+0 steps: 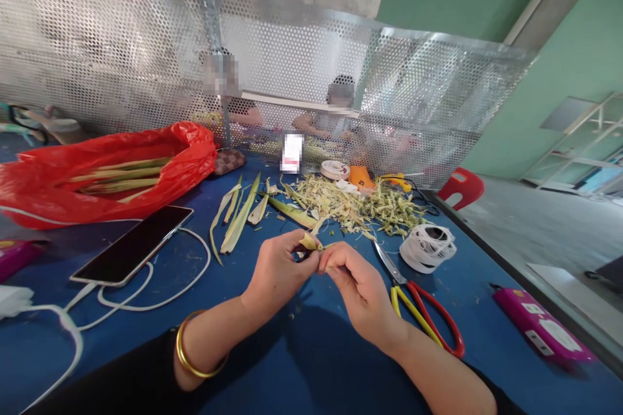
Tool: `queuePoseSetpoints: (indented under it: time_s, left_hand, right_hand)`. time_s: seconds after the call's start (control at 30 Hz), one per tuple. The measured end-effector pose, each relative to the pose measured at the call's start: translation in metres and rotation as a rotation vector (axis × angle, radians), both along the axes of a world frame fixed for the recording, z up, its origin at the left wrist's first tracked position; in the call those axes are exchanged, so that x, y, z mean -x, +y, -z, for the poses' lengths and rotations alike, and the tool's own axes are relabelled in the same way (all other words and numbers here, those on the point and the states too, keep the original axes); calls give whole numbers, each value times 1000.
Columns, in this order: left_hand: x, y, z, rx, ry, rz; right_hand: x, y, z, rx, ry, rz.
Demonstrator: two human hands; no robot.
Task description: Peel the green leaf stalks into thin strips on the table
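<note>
My left hand (275,272) and my right hand (355,285) meet over the blue table (302,363), both pinched on a small folded piece of yellow-green leaf strip (310,242). A gold bangle (187,356) circles my left wrist. Just right of my right hand lie scissors (418,305) with red and yellow handles. Long leaf strips (238,214) and a heap of leaf trimmings (360,204) lie beyond my hands.
A red plastic bag (58,194) holding green stalks lies far left. A phone (134,243) on a white cable, a coil of white cord (427,246), a pink case (540,324) and a tape roll (335,170) lie around. Two people sit behind the perforated metal screen (302,58).
</note>
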State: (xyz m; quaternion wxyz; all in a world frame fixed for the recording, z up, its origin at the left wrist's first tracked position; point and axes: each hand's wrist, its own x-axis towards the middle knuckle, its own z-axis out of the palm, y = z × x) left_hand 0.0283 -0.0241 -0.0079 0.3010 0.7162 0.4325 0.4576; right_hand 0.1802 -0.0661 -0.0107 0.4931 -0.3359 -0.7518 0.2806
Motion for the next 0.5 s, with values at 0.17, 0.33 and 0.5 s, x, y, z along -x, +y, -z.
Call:
queuePoseSetpoints:
  time_s: [0.17,0.33,0.5]
  left_hand:
    - [1,2,-2,145,3,252]
    - [0,-2,-7,460,-108,540]
    - [0,-2,-10,422,-285,421]
  right_hand:
    - [-11,7,-10,-26,-25,143]
    - [-21,21,-13,131,-33,186]
    - [-21,30,4,387,-51,191]
